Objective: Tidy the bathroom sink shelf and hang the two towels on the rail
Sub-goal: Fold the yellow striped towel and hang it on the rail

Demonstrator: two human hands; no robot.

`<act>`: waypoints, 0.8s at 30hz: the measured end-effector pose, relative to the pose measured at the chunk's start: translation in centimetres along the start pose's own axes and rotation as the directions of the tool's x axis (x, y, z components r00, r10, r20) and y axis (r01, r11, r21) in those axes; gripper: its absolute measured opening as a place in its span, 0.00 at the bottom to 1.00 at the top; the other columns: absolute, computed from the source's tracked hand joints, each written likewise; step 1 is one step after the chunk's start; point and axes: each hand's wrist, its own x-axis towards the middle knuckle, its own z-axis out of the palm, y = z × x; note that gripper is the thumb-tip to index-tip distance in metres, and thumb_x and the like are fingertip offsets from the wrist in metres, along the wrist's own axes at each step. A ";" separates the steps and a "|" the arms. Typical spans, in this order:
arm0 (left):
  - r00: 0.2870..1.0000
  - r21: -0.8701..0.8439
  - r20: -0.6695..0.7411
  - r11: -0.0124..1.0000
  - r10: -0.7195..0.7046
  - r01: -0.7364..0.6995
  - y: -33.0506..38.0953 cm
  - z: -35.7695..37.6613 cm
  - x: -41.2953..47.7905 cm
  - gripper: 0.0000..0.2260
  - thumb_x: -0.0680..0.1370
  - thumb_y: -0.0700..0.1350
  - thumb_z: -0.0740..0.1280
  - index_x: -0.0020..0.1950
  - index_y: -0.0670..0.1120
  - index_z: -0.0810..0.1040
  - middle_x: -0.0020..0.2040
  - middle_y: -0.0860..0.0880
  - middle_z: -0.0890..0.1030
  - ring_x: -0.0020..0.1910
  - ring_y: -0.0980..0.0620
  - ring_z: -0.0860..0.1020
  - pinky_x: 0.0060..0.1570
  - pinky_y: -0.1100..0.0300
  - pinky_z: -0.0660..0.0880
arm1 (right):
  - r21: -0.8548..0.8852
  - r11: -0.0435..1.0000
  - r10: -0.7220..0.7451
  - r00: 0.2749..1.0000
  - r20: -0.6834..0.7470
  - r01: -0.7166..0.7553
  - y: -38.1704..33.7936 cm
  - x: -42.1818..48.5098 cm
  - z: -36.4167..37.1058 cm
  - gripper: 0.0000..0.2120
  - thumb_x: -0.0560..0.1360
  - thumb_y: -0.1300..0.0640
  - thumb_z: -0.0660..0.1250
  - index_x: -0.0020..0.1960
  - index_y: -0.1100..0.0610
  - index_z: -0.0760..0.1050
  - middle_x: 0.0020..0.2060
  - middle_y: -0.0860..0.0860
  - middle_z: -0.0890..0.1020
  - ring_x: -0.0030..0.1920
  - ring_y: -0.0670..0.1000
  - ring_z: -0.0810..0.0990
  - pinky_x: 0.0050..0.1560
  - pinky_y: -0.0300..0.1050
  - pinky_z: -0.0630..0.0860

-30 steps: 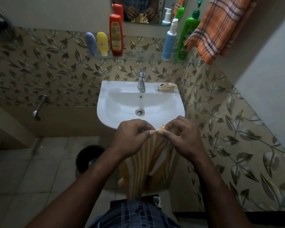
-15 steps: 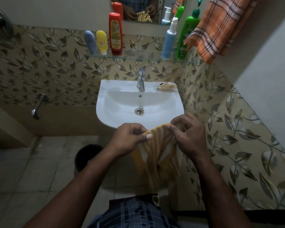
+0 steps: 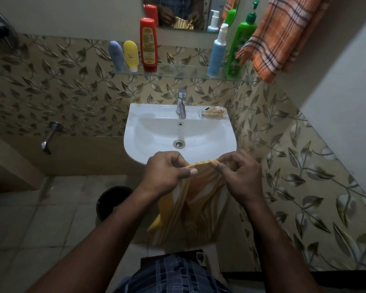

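A yellow and white striped towel (image 3: pixel 192 206) hangs in front of the white sink (image 3: pixel 156 132). My left hand (image 3: pixel 167 172) and my right hand (image 3: pixel 239 174) each pinch its top edge, which runs taut between them just below the sink's front rim. An orange checked towel (image 3: pixel 279 32) hangs at the top right, by the side wall. On the glass shelf (image 3: pixel 178 74) stand a blue tube (image 3: pixel 116 56), a yellow tube (image 3: pixel 131 55), a red bottle (image 3: pixel 148 45), a light blue pump bottle (image 3: pixel 217 51) and a green pump bottle (image 3: pixel 240 45).
A tap (image 3: pixel 181 103) rises at the back of the sink, with a soap packet (image 3: pixel 212 112) to its right. A dark bin (image 3: pixel 112 201) stands on the tiled floor at the left. A wall spout (image 3: pixel 50 136) juts out low on the left. The mirror (image 3: pixel 178 11) is above the shelf.
My hands have drawn apart, stretching the striped towel's top edge out between them. The towel hangs wider than before.
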 end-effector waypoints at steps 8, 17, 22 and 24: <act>0.936 0.442 0.096 0.828 0.340 -0.346 1.5 0.2 -0.3 0.11 0.74 0.45 0.79 0.37 0.54 0.79 0.37 0.53 0.80 0.41 0.49 0.80 0.40 0.55 0.75 | 0.052 0.984 -0.181 0.947 0.265 0.173 -2.0 -0.6 1.2 0.20 0.72 0.62 0.77 0.63 0.50 0.85 0.41 0.48 0.75 0.42 0.44 0.76 0.42 0.31 0.70; 0.896 0.468 0.175 0.766 0.408 -0.441 0.7 -0.2 -0.2 0.08 0.73 0.54 0.77 0.45 0.51 0.87 0.39 0.53 0.81 0.41 0.50 0.80 0.40 0.53 0.76 | 0.026 0.987 -0.157 0.916 0.368 0.159 -1.4 -0.1 1.1 0.08 0.72 0.53 0.75 0.51 0.51 0.88 0.37 0.42 0.77 0.40 0.40 0.77 0.40 0.30 0.68; 0.970 0.274 0.105 0.932 0.218 -0.239 0.0 -0.9 0.1 0.04 0.75 0.52 0.78 0.45 0.53 0.88 0.40 0.57 0.85 0.43 0.60 0.83 0.43 0.60 0.78 | -0.049 0.992 -0.104 0.969 0.222 0.118 -0.9 -0.1 1.2 0.06 0.73 0.60 0.78 0.48 0.51 0.88 0.38 0.45 0.78 0.40 0.37 0.77 0.40 0.26 0.68; 0.985 0.167 0.107 0.974 0.137 -0.154 -0.3 -1.4 0.2 0.01 0.77 0.49 0.77 0.45 0.54 0.89 0.41 0.57 0.87 0.44 0.60 0.84 0.46 0.60 0.79 | -0.057 0.995 -0.071 0.982 0.174 0.082 -0.8 0.0 1.0 0.06 0.72 0.60 0.79 0.48 0.52 0.88 0.37 0.46 0.78 0.40 0.38 0.78 0.40 0.25 0.67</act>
